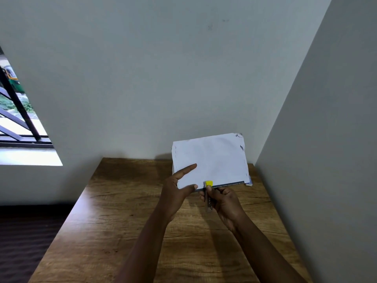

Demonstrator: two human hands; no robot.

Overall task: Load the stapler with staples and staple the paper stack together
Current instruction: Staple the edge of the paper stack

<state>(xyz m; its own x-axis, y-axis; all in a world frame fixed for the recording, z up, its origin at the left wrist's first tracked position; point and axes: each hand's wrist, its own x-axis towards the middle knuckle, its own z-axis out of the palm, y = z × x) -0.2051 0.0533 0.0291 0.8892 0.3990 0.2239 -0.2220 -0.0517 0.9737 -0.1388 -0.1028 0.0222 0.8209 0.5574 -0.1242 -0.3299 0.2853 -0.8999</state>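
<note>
Over the wooden counter [126, 221], the right hand [224, 203] curls around a small stapler [208, 196], its yellow end at the near edge of the paper stack [210, 160]. Just left, the left hand [177, 188] pinches that same edge, forefinger straight across the top sheet.

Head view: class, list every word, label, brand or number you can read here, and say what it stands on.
None can be read.
Stapler, held in the right hand: small marks on its metal side, too blurred to read.
Paper stack, held by the left hand: dark smudges at the top right corner, not legible text.
</note>
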